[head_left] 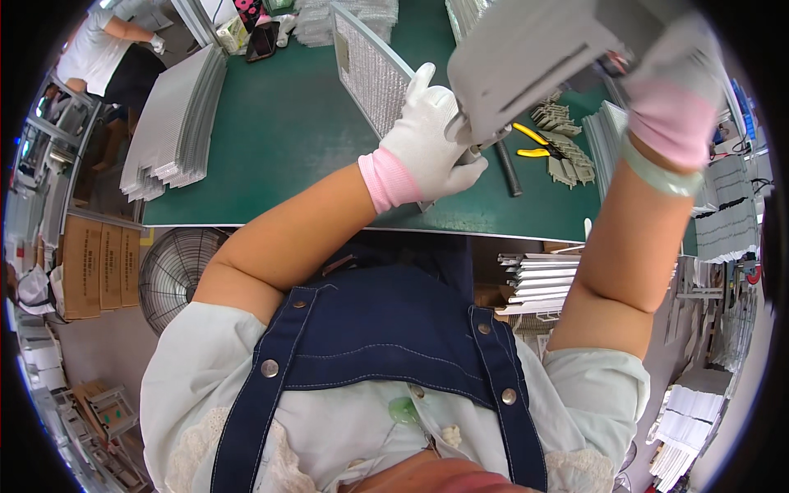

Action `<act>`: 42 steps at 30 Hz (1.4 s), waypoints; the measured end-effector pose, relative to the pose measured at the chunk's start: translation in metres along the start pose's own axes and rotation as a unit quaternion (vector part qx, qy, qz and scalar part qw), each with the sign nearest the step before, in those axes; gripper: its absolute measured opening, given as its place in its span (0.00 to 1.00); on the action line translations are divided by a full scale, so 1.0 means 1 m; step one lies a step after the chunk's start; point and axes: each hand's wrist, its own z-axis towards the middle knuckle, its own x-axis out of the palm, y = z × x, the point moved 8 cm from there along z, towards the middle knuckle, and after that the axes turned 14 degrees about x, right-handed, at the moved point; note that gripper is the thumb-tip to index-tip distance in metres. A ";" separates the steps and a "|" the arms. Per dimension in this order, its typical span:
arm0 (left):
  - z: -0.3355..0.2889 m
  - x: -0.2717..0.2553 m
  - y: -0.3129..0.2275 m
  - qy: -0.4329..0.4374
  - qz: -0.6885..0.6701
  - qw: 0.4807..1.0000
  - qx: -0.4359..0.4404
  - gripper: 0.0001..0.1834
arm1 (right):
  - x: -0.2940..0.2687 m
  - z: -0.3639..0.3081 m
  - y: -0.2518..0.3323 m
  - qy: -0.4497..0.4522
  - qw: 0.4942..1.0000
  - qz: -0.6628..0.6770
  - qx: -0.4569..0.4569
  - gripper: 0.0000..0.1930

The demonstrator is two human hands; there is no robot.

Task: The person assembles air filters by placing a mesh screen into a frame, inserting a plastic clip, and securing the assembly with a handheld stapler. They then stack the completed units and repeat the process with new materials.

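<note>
My left hand (427, 140), in a white glove with a pink cuff, is closed round the edge of a panel (366, 70) that has a silvery mesh face and a thin grey frame. The panel stands tilted on the green table, its lower part behind the hand. Up at the right, my right hand (678, 82), gloved alike and blurred, grips a large grey gun-like tool (534, 66) with a slotted body. The tool's narrow nose comes down close to my left fingers and hides some of them; whether it touches the panel cannot be told.
Yellow-handled pliers (532, 141), a dark rod (508, 168) and grey corner pieces (571, 160) lie on the green table (279, 123). Stacked mesh panels (177, 123) stand at left, more at right. A phone (262, 41) lies far left. Below is a floor fan (177, 275). Another person (107, 49) works beyond.
</note>
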 end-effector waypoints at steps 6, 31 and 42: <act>-0.001 -0.001 0.004 -0.015 0.016 1.000 0.017 0.24 | -0.001 0.025 -0.079 -0.023 0.991 0.010 0.132 0.13; -0.006 0.002 0.002 -0.019 -0.008 0.999 0.038 0.20 | 0.052 0.002 -0.075 0.089 0.990 -0.046 0.095 0.12; -0.003 0.011 0.010 0.067 -0.077 0.994 -0.045 0.16 | 0.091 -0.084 -0.019 -0.037 0.899 -0.358 -0.251 0.11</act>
